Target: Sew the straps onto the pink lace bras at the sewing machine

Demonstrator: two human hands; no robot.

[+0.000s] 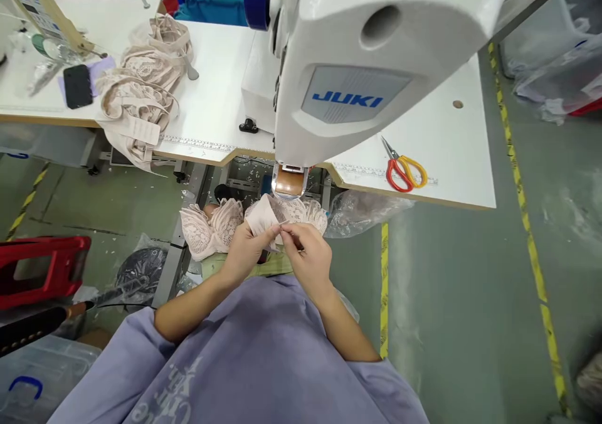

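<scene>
A pale pink lace bra lies across my lap, its cups spreading to both sides below the sewing machine. Thumb and fingers of my left hand pinch its fabric edge. My right hand is closed at the same edge, fingertips meeting the left thumb; any small thing between them is too small to make out. Just beyond both hands sits the machine's front end, with a brownish clear guard.
On the white table lie a heap of pink bras, a black phone and scissors with red and yellow handles. A red stool stands at left. Clear plastic bins stand at right.
</scene>
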